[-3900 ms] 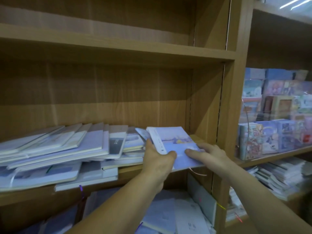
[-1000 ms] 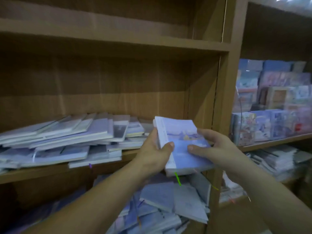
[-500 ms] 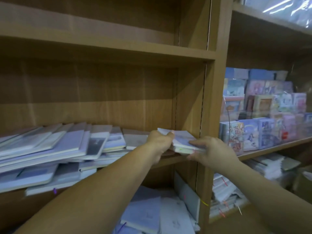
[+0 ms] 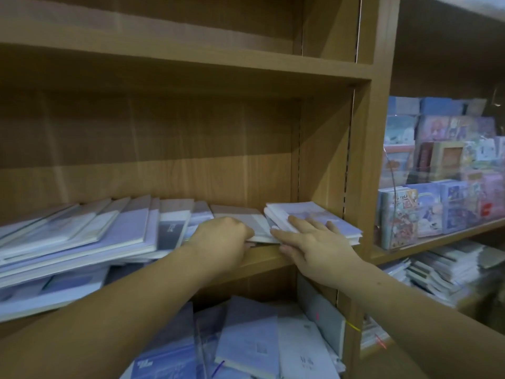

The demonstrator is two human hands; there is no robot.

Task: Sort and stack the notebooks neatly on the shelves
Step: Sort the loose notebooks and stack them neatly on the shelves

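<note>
A small stack of pale blue notebooks [image 4: 306, 212] lies at the right end of the middle shelf [image 4: 262, 259], against the side panel. My right hand [image 4: 314, 242] rests on it, fingers spread over the top and thumb at its front edge. Just to the left, my left hand [image 4: 221, 236] pinches the near edge of a thin grey-and-white notebook [image 4: 246, 216] lying flat beside the stack. A slanted, overlapping pile of notebooks [image 4: 82, 236] fills the left part of the same shelf.
The upper shelf board [image 4: 191, 69] hangs above. Loose notebooks [image 4: 251, 337] lie jumbled on the shelf below. A wooden upright [image 4: 360, 160] divides off the right bay, where colourful notebooks [image 4: 437, 209] stand and wrapped stacks [image 4: 442, 272] lie underneath.
The stack I held in both hands in front of the shelf now lies on the shelf's right end. My left hand has shifted off it onto the thin notebook beside it.
</note>
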